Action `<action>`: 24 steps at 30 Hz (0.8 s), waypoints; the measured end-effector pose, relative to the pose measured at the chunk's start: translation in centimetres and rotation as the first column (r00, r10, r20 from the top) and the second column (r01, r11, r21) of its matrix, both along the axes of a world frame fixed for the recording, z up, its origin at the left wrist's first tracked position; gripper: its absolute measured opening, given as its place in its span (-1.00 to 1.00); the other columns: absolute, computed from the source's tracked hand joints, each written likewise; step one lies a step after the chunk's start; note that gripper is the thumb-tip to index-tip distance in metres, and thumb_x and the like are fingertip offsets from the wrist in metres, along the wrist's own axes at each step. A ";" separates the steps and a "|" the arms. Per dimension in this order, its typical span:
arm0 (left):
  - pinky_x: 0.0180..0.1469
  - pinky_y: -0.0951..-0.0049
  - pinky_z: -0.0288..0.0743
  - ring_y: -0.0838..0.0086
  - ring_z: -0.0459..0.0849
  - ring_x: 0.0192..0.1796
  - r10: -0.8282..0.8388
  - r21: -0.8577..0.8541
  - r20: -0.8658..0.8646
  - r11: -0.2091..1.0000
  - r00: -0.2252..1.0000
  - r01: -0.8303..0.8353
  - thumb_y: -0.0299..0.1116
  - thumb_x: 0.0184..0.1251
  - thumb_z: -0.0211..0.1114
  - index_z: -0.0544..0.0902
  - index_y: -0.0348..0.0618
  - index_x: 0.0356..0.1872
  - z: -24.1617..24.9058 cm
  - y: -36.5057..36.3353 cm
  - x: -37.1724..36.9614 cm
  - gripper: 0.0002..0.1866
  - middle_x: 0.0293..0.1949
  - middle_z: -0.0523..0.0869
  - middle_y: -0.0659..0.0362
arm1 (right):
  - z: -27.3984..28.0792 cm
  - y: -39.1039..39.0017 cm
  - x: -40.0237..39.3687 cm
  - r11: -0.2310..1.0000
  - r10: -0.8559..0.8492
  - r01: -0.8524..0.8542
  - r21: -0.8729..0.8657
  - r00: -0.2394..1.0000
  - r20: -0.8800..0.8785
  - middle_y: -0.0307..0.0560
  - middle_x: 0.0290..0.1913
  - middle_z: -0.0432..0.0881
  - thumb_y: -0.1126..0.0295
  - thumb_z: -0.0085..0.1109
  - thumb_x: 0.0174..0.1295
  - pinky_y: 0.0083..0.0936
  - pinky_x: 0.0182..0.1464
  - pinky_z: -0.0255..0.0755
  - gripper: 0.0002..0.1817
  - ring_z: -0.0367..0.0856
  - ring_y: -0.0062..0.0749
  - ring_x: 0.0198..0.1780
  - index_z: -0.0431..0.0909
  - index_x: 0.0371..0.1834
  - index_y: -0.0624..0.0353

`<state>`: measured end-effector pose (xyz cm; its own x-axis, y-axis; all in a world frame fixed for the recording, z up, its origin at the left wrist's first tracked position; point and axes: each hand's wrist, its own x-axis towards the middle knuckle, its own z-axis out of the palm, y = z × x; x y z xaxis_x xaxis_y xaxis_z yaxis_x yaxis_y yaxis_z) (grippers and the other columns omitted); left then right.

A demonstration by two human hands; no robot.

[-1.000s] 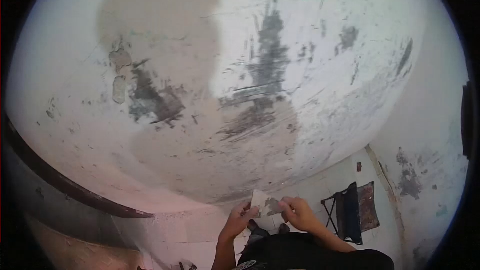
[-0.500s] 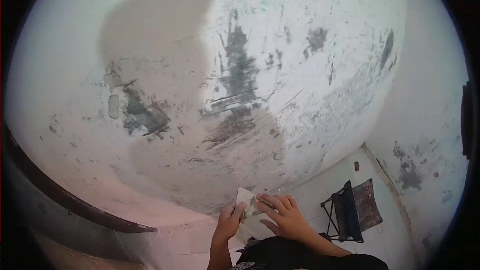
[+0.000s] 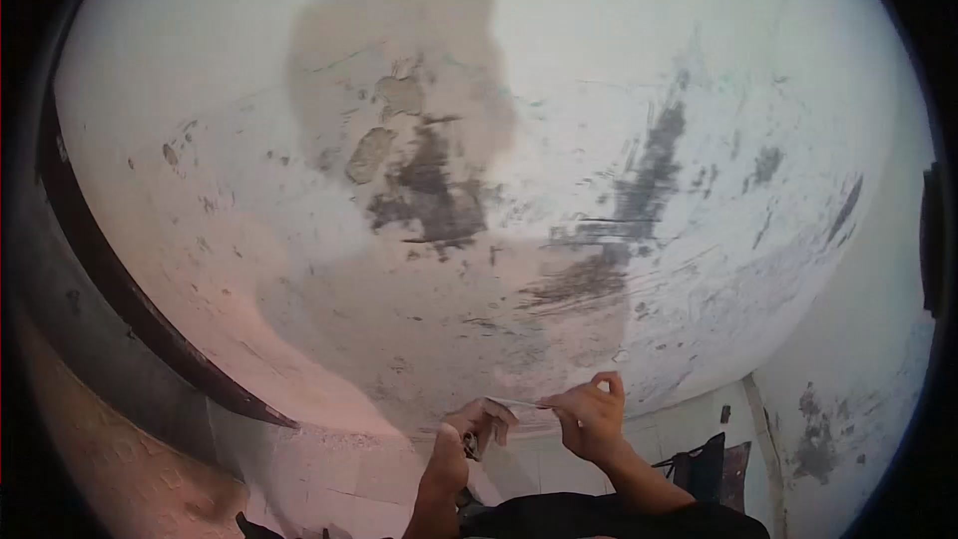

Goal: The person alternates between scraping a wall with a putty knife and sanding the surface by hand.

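Note:
A thin pale flat plate (image 3: 515, 401) shows almost edge-on between my two hands, low in the head view. My left hand (image 3: 467, 441) is closed around its left side, with something small and dark showing under the fingers; I cannot tell whether that belongs to the plate. At the plate's right end my right hand (image 3: 589, 414) pinches the edge between thumb and finger, another finger curled up. Both hands are in front of the lower part of a scuffed white wall (image 3: 449, 319).
Dark grey patches (image 3: 429, 195) and scraped marks cover the wall, under my broad shadow. A dark strip (image 3: 150, 329) curves along the left. Behind my right forearm stands a folding stool (image 3: 707, 469) on the pale tiled floor (image 3: 539, 464). Another wall (image 3: 878, 339) meets this one at right.
The plate has turned from showing its patchy face to nearly edge-on. My right hand has moved from lying across it to pinching its right end. The view has swung left.

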<state>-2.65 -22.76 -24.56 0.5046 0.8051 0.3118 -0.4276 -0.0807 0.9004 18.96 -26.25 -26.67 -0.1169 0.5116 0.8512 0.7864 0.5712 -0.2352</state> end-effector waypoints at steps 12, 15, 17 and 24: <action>-0.20 0.47 0.38 0.39 0.54 -0.19 0.815 0.924 0.379 -0.305 0.438 -0.232 -0.33 -0.01 0.51 0.63 -0.09 0.17 17.6 12.4 -10.0 -0.41 -0.13 0.61 0.05 | 16.1 12.0 -12.5 0.847 0.340 -0.530 0.030 0.499 -0.797 -0.38 -0.49 0.38 0.33 -0.09 0.56 -0.71 -0.43 0.16 -0.56 0.23 -0.74 -0.50 0.31 0.42 0.25; -0.17 0.49 0.37 0.42 0.59 -0.14 0.719 0.867 0.460 -0.490 0.521 -0.089 -0.37 0.00 0.48 0.65 0.00 0.21 21.1 15.3 -9.6 -0.39 -0.11 0.64 0.08 | 18.3 14.9 -13.3 0.900 0.353 -0.423 0.106 0.564 -0.746 -0.41 -0.52 0.33 0.28 -0.10 0.57 -0.72 -0.43 0.15 -0.55 0.22 -0.75 -0.49 0.32 0.43 0.24; -0.17 0.50 0.38 0.52 0.59 -0.20 0.639 0.764 0.571 -0.643 0.515 -0.050 -0.38 0.07 0.44 0.68 0.06 0.16 22.6 18.3 -8.1 -0.48 -0.08 0.67 0.19 | 19.7 16.6 -13.3 0.922 0.367 -0.336 0.190 0.611 -0.702 -0.45 -0.54 0.29 0.27 -0.13 0.57 -0.74 -0.44 0.13 -0.55 0.22 -0.77 -0.48 0.33 0.42 0.24; -0.12 0.49 0.43 0.59 0.63 -0.22 0.514 0.550 0.700 -0.831 0.495 0.086 -0.35 0.17 0.39 0.68 0.18 0.18 27.7 23.9 -4.4 -0.52 0.05 0.72 0.38 | 24.3 19.6 -12.1 0.920 0.388 -0.234 0.315 0.658 -0.646 -0.45 -0.50 0.28 0.27 -0.08 0.55 -0.74 -0.39 0.19 -0.57 0.22 -0.75 -0.44 0.43 0.39 0.22</action>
<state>-7.05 1.11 3.16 0.5884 -0.4756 0.6540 0.5600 -0.3438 -0.7538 6.91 -6.70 -2.37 0.4132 0.3772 0.8288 0.2153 0.8439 -0.4914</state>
